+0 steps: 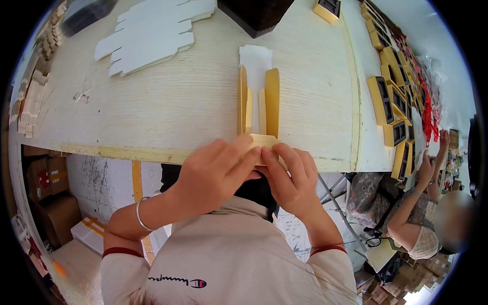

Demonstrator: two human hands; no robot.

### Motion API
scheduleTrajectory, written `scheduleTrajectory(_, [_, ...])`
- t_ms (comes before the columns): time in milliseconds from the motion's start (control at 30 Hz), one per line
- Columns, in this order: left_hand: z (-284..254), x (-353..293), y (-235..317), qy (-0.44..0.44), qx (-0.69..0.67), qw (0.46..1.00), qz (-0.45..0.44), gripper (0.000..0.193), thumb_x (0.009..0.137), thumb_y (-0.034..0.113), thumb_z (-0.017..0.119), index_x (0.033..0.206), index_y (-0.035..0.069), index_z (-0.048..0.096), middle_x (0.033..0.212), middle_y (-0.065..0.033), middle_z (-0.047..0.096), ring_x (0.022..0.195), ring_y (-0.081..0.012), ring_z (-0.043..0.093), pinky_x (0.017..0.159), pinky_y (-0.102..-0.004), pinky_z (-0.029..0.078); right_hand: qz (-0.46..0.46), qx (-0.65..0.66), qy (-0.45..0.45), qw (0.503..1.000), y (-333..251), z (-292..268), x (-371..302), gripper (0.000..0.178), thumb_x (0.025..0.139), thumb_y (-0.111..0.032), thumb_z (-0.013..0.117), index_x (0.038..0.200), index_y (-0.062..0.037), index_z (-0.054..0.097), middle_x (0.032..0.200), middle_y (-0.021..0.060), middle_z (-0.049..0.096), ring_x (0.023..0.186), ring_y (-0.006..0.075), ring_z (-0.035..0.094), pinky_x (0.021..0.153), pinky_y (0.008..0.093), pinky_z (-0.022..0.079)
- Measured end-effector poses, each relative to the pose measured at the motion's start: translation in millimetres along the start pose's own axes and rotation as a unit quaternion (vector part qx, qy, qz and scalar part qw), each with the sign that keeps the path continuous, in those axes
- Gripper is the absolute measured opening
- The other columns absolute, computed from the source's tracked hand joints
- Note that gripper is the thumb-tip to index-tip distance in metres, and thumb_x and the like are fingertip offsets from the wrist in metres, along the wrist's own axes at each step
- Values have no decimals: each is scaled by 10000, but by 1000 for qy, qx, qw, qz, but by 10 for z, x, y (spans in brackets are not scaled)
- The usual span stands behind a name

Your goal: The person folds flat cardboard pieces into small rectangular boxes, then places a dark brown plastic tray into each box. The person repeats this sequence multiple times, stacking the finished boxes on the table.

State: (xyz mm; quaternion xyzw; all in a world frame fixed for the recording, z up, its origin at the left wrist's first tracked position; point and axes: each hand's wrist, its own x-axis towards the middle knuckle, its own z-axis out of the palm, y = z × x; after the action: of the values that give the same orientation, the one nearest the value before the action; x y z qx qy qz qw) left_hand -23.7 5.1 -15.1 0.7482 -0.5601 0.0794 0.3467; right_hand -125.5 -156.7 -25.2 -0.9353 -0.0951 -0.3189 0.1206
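- Box point(272, 101) of gold and white card, partly folded, sits in my head view at the near edge of the pale table point(152, 127), its side walls raised and its far end open.
- Left hand point(208, 175): I see thumb and fingers closed in a pinch on the box's near end flap point(263, 139).
- Right hand point(292, 178): thumb and index finger pinch the same flap, just beside the left fingertips. How far the fingers reach underneath I can't quite tell; the knuckles cover it.
- Handling, as I judge it: very light, springy along the creases, stiff enough to stand, maybe a little slick on the gold face, and easy to dent or crease wrongly. I would take hold at the folded edges of the near end, or low on both long walls, squeezing gently.
- Direction: the long axis runs straight away from the person, with the white end tongue point(255, 55) pointing to the far side of the table.
- Around it, I see flat white card blanks point(147, 38) stacked up and left, and gold boxes with black inserts point(384, 101) off right.
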Motion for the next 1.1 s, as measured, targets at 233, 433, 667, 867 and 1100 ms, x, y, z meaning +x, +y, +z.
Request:
scheduleTrajectory(233, [0, 55, 16, -72, 31, 997, -13, 175, 676, -33, 637, 847, -5, 606, 822, -87, 573, 620, -204, 546, 506, -301, 447, 63, 41, -149, 986, -55, -95, 168, 187, 675, -21, 639, 852, -28, 582, 848, 69, 501, 713, 202, 483, 590, 307, 395])
scheduleTrajectory(433, [-139, 175, 1, -183, 15, 983, -29, 165, 684, -16, 607, 839, 15, 559, 768, -78, 514, 695, -220, 562, 532, -309, 463, 63, 110, -224, 966, 69, -182, 295, 122, 691, -23, 619, 774, -49, 533, 783, 60, 448, 724, 199, 489, 609, 305, 390])
scheduleTrajectory(667, [-261, 241, -6, -259, 31, 965, -28, 142, 704, 22, 601, 840, 46, 565, 784, -72, 507, 749, -223, 565, 585, -322, 472, -38, 49, -258, 964, 71, -215, 271, 164, 699, -84, 655, 844, -51, 585, 885, 65, 502, 757, 186, 490, 629, 305, 387])
scheduleTrajectory(867, [-663, 445, -442, -289, 52, 952, 90, 234, 693, 87, 677, 926, 84, 654, 1035, -22, 617, 1005, -250, 541, 941, -457, 402, 3, -4, -170, 985, 473, -410, 388, 397, 694, -125, 716, 1084, -93, 650, 1302, 130, 521, 825, 216, 568, 684, 330, 429])
scheduleTrajectory(1100, [-537, 410, -174, -99, 131, 985, 46, 339, 720, 171, 733, 1031, 55, 663, 1167, -67, 623, 987, -252, 555, 918, -476, 419, 32, 82, -77, 993, 146, -33, 328, 222, 702, -100, 777, 808, -52, 588, 708, 50, 564, 601, 225, 511, 556, 358, 381])
